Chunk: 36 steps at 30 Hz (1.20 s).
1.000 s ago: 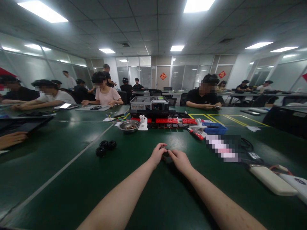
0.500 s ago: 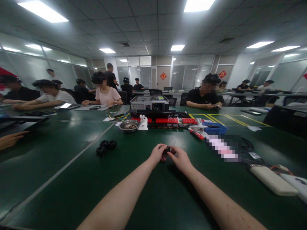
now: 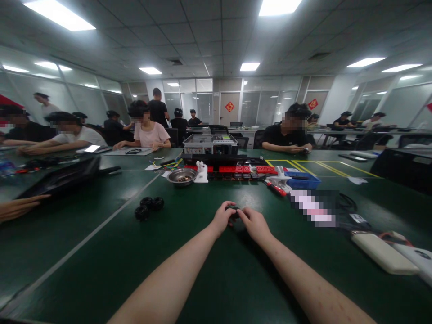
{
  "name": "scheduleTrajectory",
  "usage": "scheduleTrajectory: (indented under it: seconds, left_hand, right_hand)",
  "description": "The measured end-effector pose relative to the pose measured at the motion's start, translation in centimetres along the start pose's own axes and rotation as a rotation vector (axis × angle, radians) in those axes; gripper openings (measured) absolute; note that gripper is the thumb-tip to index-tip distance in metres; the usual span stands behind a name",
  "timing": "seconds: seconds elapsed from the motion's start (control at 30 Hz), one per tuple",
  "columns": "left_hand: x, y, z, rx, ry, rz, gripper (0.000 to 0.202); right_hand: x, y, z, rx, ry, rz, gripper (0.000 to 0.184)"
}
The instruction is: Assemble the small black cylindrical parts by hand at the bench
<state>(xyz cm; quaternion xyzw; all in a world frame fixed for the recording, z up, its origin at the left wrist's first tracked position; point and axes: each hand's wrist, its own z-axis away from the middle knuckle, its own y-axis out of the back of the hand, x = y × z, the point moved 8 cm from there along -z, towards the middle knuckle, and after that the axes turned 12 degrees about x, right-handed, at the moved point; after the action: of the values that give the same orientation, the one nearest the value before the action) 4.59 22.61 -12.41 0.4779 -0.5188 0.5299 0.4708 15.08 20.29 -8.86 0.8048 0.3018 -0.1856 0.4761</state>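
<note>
Close together over the green table (image 3: pixel 189 270), my left hand (image 3: pixel 222 218) and my right hand (image 3: pixel 252 221) are both closed on one small black wheel (image 3: pixel 232 209). Fingers cover most of it, and only its dark upper part shows between the fingertips. My left hand grips its left side, while my right thumb and fingers pinch it from the right. Off to the left, several similar black wheels (image 3: pixel 157 204) sit grouped on the table, apart from my hands.
Beyond my hands are a metal bowl (image 3: pixel 181 178) of small parts, a white stand (image 3: pixel 201 173), a red-handled tool (image 3: pixel 278 190) and a blue tray (image 3: pixel 303 181). A power bank (image 3: pixel 384 253) lies at right. On the left, a co-worker's hand (image 3: pixel 23 208) holds a black panel (image 3: pixel 64 177).
The black wheel has turned between my fingers and shows flatter, with my right fingers shifted slightly. At left, the co-worker's black panel has tilted up. A standing person at the back has moved left.
</note>
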Motion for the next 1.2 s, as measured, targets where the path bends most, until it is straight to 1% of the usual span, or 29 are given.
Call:
scheduleTrajectory:
  seconds: [0.1,0.2,0.3,0.37,0.43,0.53,0.6,0.67,0.73,0.83,0.93,1.0,1.1,1.2]
  left_hand:
    - [-0.3,0.0,-0.2,0.017,0.034,0.012,0.022]
    - [-0.6,0.1,-0.4,0.031,0.055,0.012,0.029]
    - [-0.7,0.2,-0.5,0.037,0.061,-0.001,0.034]
    - [-0.8,0.4,-0.6,0.049,0.066,-0.008,0.033]
    - [-0.8,0.4,-0.6,0.057,0.067,-0.009,0.029]
    - [-0.8,0.4,-0.6,0.072,0.062,-0.015,0.024]
    - [-0.7,0.5,-0.5,0.079,0.060,-0.018,0.022]
    - [-0.6,0.5,-0.5,0.079,0.062,-0.020,0.021]
    - [-0.4,0.5,-0.3,0.073,0.055,-0.021,0.023]
    - [-0.1,0.4,-0.1,0.053,0.013,-0.016,0.026]
    - [0.1,0.3,0.0,0.033,-0.019,-0.006,0.027]
    - [0.0,0.2,-0.1,0.032,-0.019,0.002,0.025]
    - [-0.3,0.4,-0.4,0.065,-0.004,0.010,0.022]
    - [-0.6,0.4,-0.7,0.080,0.011,0.014,0.025]
  right_hand:
    - [-0.2,-0.1,0.1,0.002,0.024,-0.047,0.027]
    - [-0.7,0.1,0.1,0.023,0.067,-0.092,0.020]
    - [-1.2,0.2,0.2,0.024,0.109,-0.113,0.024]
    - [-1.5,0.2,0.4,0.014,0.123,-0.120,0.026]
    - [-1.6,0.2,0.4,0.011,0.102,-0.124,0.026]
    - [-0.9,0.6,0.3,0.039,0.005,-0.089,0.028]
    - [-0.3,0.8,0.2,0.046,-0.059,-0.039,0.032]
    - [0.1,0.7,0.1,0.016,-0.091,-0.007,0.039]
    - [0.2,0.3,0.1,-0.024,-0.089,-0.011,0.043]
    - [0.2,-0.2,0.1,-0.047,-0.040,-0.019,0.042]
    - [0.2,-0.6,0.1,-0.038,-0.002,-0.025,0.037]
    - [0.2,-0.7,0.0,-0.030,0.013,-0.070,0.032]
    - [0.1,-0.6,-0.1,-0.008,0.016,-0.162,0.022]
    - [-0.1,-0.2,-0.1,0.022,0.030,-0.233,0.025]
